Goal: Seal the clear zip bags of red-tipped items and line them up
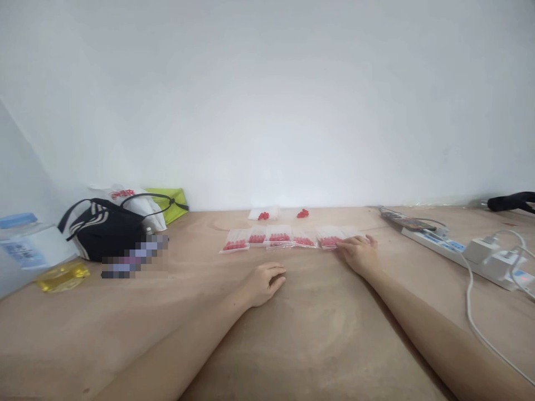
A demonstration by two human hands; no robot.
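Several small clear zip bags of red capsules lie in a row across the wooden table. At the left end is one bag, and near the middle another bag overlaps its neighbours. My right hand rests against the right-hand bag, its fingers apart and touching the bag's lower right edge. Palm down on the bare wood, my left hand lies in front of the row, holding nothing, with thumb and fingers apart. Behind the row are two small groups of loose red capsules, a left group and a right group.
To the left stand a black bag, a clear jug with a blue cap and a yellow-green pouch. On the right, a white power strip holds chargers and trailing cables, with a phone beside it. A wall closes off the back.
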